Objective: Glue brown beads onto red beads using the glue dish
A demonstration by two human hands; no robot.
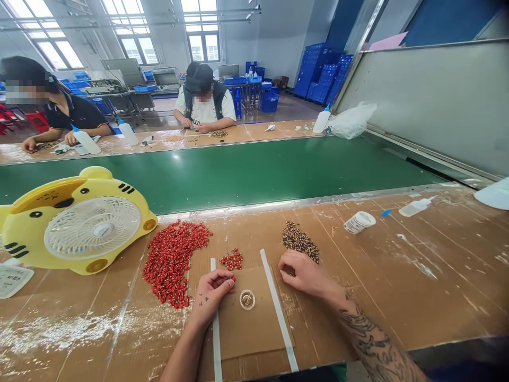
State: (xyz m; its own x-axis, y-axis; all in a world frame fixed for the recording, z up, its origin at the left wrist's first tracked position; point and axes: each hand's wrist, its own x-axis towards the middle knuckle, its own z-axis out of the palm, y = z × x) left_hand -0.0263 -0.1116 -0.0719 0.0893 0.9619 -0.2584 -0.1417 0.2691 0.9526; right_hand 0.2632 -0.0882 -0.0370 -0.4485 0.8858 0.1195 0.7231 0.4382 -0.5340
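Observation:
My left hand [214, 295] rests at the left edge of a cardboard sheet [254, 331], thumb and forefinger pinched on a small red piece [234, 278]. Just beyond it lies a small cluster of red pieces [231, 259], and to the left spreads a large heap of the same red pieces [175, 260]. Right of the left hand, a small round clear dish [247, 300] with glue-like liquid and a thin stick-like thing in it sits on the sheet. My right hand [304, 273] is curled at the near edge of a pile of dark and gold beads [298, 239]; its fingertips hide what they hold.
White tape strips [278, 310] edge the sheet. A yellow animal-faced fan [79, 223] stands left. To the right lie a white tub [359, 222] and a squeeze bottle [415, 207]. Beyond the green conveyor belt [238, 172], two people work at the far table.

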